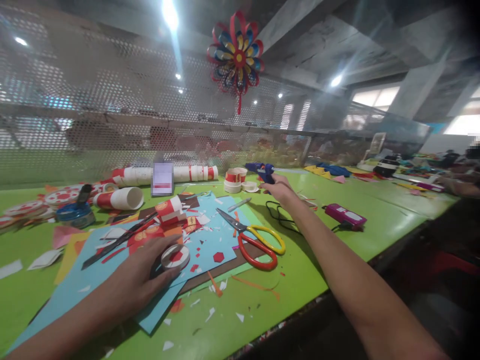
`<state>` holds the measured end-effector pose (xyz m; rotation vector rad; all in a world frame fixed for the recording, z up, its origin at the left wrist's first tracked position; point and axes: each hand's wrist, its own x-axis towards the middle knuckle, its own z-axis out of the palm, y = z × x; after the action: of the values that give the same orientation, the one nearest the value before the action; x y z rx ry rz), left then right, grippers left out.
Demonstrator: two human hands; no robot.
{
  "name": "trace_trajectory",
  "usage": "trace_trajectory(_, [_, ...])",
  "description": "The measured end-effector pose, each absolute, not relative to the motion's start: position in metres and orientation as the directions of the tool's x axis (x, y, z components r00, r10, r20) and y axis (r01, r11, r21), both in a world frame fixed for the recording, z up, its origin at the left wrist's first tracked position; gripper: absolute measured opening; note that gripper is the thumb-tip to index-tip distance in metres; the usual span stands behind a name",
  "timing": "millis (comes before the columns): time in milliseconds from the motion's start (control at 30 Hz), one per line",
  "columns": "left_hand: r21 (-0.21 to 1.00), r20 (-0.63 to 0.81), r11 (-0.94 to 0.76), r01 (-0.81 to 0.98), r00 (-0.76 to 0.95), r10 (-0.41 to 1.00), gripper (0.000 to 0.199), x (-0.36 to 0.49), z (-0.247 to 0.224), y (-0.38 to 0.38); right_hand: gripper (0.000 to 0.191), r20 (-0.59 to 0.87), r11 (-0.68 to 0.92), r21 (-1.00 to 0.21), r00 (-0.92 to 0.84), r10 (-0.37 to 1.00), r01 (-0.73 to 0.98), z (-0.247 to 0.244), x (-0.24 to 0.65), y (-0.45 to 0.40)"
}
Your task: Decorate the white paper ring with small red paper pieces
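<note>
My right hand [280, 191] reaches across the table and grips the handle of a blue hot glue gun [258, 168], its nozzle pointing left. A black cord [279, 216] lies below it. My left hand [150, 267] is closed around a round white piece with a red centre [175, 257], which looks like a cut paper cup bottom. Under that hand are light blue paper sheets [213, 235] strewn with red and white scraps. Scissors with one red and one yellow handle [255, 240] lie partly spread between my hands. Cut red-and-white cup pieces [168, 210] sit just beyond my left hand.
Stacked paper cups [180, 173] lie along the back, with a loose cup [119, 198] and a blue tape-like roll [77, 212] at left. A purple device [345, 216] is at right. A perforated screen [112, 110] stands behind; a paper flower [239, 57] hangs above.
</note>
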<state>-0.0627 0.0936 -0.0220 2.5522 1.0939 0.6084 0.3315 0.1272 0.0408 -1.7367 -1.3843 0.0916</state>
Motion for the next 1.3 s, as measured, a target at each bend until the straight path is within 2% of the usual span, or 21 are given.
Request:
trace_trajectory(133, [0.521, 0.223, -0.617, 0.590, 0.604, 0.765, 0.059, -0.060, -0.011, 0.086, 0.027, 0.346, 0.217, -0.782, 0.118, 0.931, 0.585, 0.046, 0.289, 0.104])
trace_trajectory(233, [0.596, 0.179, -0.562, 0.574, 0.587, 0.790, 0.061, -0.058, -0.001, 0.082, 0.031, 0.266, 0.283, -0.832, -0.105, 0.958, 0.478, 0.050, 0.263, 0.083])
trace_trajectory(333, [0.668, 0.142, -0.497, 0.555, 0.560, 0.816, 0.061, -0.057, 0.005, 0.080, 0.029, 0.098, 0.220, -0.890, -0.303, 0.948, 0.400, 0.050, 0.245, 0.069])
trace_trajectory(433, [0.724, 0.119, -0.459, 0.514, 0.562, 0.818, 0.055, -0.055, 0.005, 0.080, 0.033, -0.017, 0.156, -0.900, -0.391, 0.920, 0.407, 0.046, 0.235, 0.065])
trace_trajectory(533, [0.779, 0.104, -0.428, 0.458, 0.578, 0.809, 0.047, -0.052, 0.002, 0.081, 0.037, -0.090, 0.108, -0.888, -0.398, 0.913, 0.447, 0.043, 0.232, 0.065])
trace_trajectory(633, [0.812, 0.105, -0.387, 0.437, 0.543, 0.833, 0.058, -0.051, -0.002, 0.083, 0.037, -0.124, 0.118, -0.830, -0.385, 0.914, 0.546, 0.041, 0.233, 0.066])
trace_trajectory(767, [0.795, 0.111, -0.374, 0.478, 0.491, 0.864, 0.071, -0.052, -0.007, 0.084, 0.035, -0.138, 0.148, -0.761, -0.381, 0.914, 0.631, 0.039, 0.236, 0.066])
trace_trajectory(1033, [0.774, 0.128, -0.386, 0.502, 0.472, 0.872, 0.077, -0.052, -0.010, 0.086, 0.038, -0.189, 0.013, -0.758, -0.239, 0.953, 0.652, 0.034, 0.233, 0.065])
trace_trajectory(1167, [0.780, 0.129, -0.376, 0.500, 0.459, 0.879, 0.077, -0.051, -0.010, 0.085, 0.036, -0.164, 0.065, -0.671, -0.233, 0.959, 0.739, 0.040, 0.225, 0.058])
trace_trajectory(1300, [0.762, 0.131, -0.389, 0.517, 0.466, 0.875, 0.074, -0.050, -0.010, 0.085, 0.035, -0.153, 0.117, -0.638, -0.275, 0.949, 0.761, 0.042, 0.220, 0.055])
